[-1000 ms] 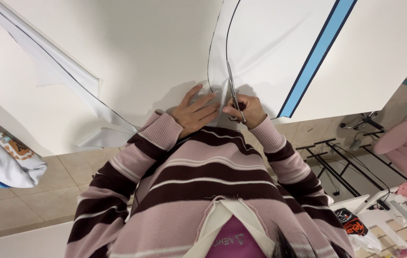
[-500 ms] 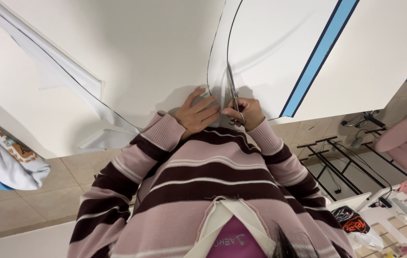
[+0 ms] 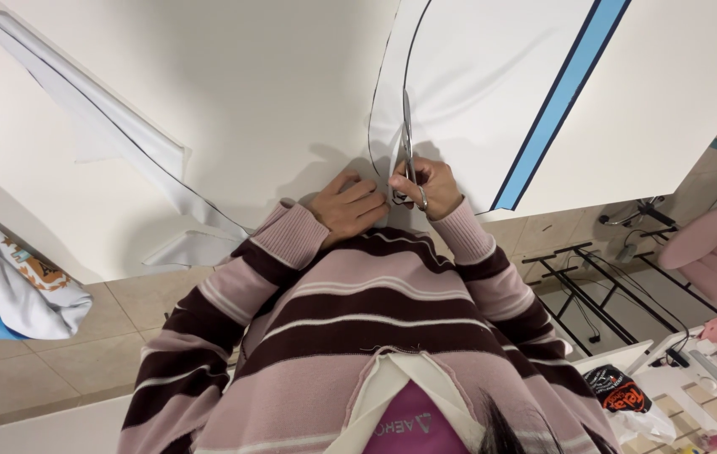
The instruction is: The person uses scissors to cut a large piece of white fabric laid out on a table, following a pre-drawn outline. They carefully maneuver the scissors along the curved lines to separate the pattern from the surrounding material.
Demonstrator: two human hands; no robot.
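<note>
Overhead view of a person cutting white cloth (image 3: 274, 92) spread on a table (image 3: 695, 92). The right hand (image 3: 427, 187) grips a pair of scissors (image 3: 407, 143) through the handle loops, fingers closed about them; the blades point away from the body and lie nearly together along a dark curved line (image 3: 373, 126) drawn on the cloth. The left hand (image 3: 350, 207) rests flat, fingers together, pressing the cloth just beside the scissors and holding nothing. The cut appears to stand at the near end of the curve: the blades lie along its lower stretch, and the line runs on uncut toward the far edge, so most of this curve seems left to do. At left, a narrow strip (image 3: 114, 143) edged with a dark line lies loose on the cloth, apparently already severed. A blue band (image 3: 556, 101) crosses the cloth at right.
</note>
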